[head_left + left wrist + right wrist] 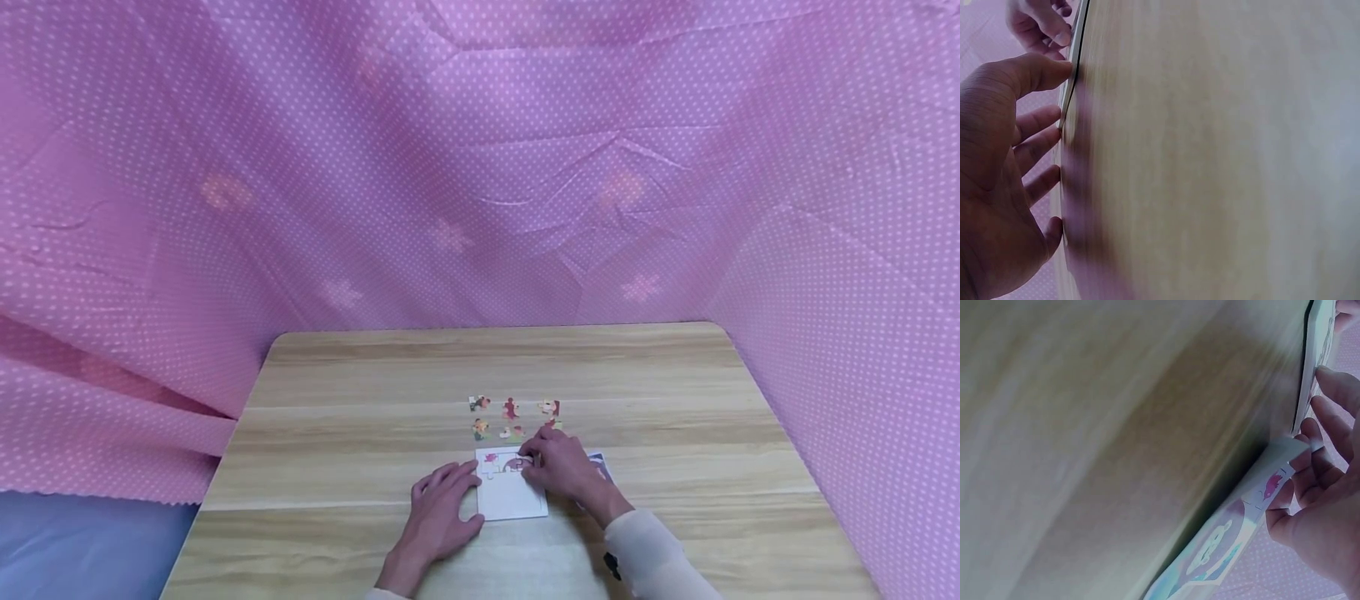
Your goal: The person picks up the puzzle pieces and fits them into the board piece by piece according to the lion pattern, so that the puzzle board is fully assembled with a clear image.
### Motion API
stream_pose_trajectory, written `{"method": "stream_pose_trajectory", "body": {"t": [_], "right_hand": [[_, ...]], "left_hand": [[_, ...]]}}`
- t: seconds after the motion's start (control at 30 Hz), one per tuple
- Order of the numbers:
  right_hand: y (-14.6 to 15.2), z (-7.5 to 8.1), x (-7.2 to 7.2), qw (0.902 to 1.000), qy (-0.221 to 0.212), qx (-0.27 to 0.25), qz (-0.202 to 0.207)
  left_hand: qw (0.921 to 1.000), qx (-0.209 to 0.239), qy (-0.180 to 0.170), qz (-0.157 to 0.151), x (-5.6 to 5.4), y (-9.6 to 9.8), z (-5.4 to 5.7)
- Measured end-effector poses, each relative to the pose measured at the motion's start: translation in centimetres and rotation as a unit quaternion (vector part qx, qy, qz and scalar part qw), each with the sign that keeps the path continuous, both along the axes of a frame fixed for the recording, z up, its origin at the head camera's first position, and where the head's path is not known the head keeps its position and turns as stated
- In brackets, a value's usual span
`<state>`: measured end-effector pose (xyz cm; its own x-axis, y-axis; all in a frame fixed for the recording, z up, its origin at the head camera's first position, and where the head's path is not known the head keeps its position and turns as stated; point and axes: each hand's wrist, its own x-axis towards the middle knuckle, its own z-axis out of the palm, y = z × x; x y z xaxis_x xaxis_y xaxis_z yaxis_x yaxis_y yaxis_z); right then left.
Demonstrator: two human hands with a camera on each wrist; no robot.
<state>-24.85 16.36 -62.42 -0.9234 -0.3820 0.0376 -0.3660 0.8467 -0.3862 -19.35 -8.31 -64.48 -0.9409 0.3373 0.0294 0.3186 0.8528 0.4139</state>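
Note:
A white puzzle board [512, 502] lies on the table, a few joined pieces [504, 463] with pink and brown print along its far edge. My left hand [444, 512] rests at the board's left side, fingers spread and fingertips touching its edge; the left wrist view shows the thumb [1047, 72] against that edge too. Over the board's far right corner, my right hand [561, 465] pinches a puzzle piece between thumb and forefinger, mostly hidden by the fingers. In the right wrist view its other fingers [1310, 481] curl beside a printed picture card [1219, 540].
Several loose puzzle pieces [511, 408] lie in two rows beyond the board, one partly behind my right hand. The picture card sits right of the board, under my right wrist. A pink dotted curtain [480, 208] surrounds the wooden table [337, 417] at its back and sides.

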Motion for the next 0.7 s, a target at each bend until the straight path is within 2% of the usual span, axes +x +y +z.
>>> {"method": "stream_pose_trajectory", "body": {"t": [0.43,0.7], "right_hand": [[-0.25,-0.02,0.33,1.0000,-0.005,0.000,-0.004],[-0.30,0.21,0.65,1.0000,-0.008,-0.003,-0.005]], "left_hand": [[1.0000,0.004,0.005,-0.003,0.36,-0.21,0.20],[1.0000,0.005,-0.006,-0.002,0.56,-0.24,0.44]]}}
